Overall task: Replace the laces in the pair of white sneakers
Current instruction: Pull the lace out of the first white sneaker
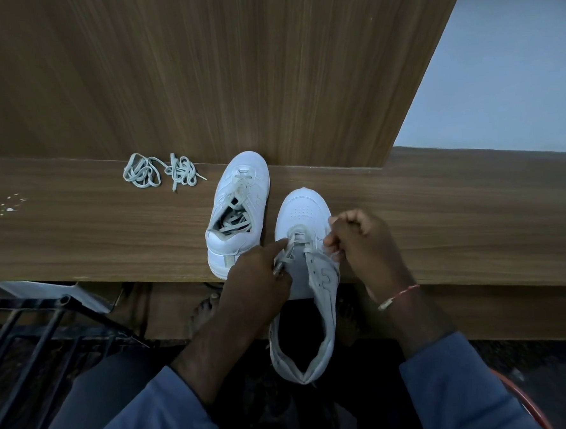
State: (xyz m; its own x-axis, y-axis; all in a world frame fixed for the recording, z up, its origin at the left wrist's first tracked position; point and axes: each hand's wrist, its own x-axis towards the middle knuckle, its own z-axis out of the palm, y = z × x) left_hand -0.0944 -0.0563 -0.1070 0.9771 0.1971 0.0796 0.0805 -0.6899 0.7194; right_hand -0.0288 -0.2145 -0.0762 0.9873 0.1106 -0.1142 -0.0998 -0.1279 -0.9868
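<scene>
Worn on my 2 arms
Blue left sleeve (155, 417), blue right sleeve (451, 386); red thread band (400, 296) around my right wrist.

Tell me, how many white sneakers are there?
2. The far sneaker stands on the wooden ledge; the near sneaker overhangs its edge, its lace pinched by the left hand and right hand. None looks hidden.

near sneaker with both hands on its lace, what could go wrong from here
1. The near sneaker rests only on its toe end, with the heel hanging past the table edge. With the left hand and right hand both pinching the lace, a hard tug might drag it off.
2. The loose laces lie in tangled heaps and may knot when picked up.
</scene>
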